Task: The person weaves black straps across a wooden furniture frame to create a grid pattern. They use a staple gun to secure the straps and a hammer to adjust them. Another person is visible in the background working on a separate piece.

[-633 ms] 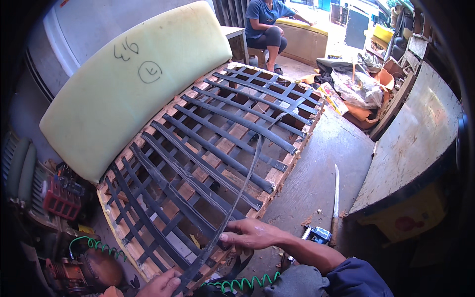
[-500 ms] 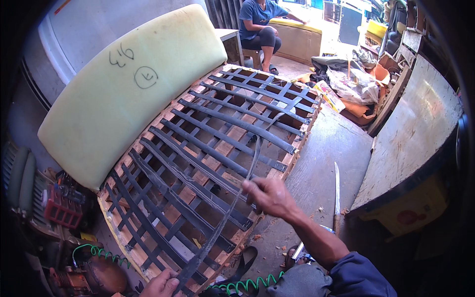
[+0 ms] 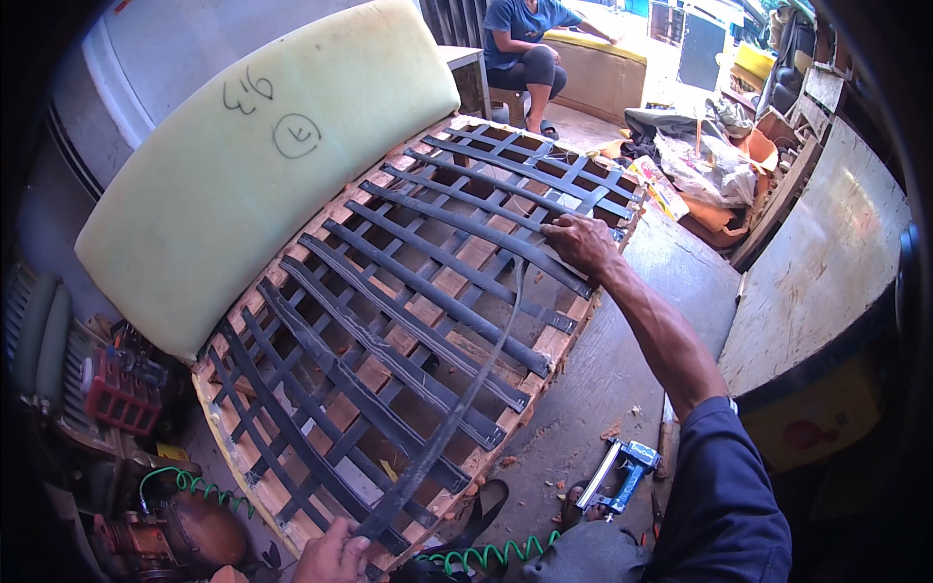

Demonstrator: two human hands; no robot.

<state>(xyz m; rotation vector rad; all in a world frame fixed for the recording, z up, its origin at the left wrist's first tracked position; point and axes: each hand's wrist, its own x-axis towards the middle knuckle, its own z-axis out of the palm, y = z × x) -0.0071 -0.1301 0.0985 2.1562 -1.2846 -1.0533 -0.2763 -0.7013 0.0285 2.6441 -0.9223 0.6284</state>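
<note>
Head cam: right hand (image 3: 580, 243) is pressing fingers closed onto the black webbing strap (image 3: 466, 389) mid-frame on the wooden frame (image 3: 544, 345), left hand (image 3: 335, 554) is pinching its lower end at bottom center.

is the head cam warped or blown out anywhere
Head view: strong fisheye, the wooden frame edges bow and the corners go black; the sunlit background top right is overexposed; the right hand and left hand on the black strap look sharp.

Dark webbing strap (image 3: 486, 364) stretched diagonally across latticed wooden frame (image 3: 544, 345), held at both ends.
</note>
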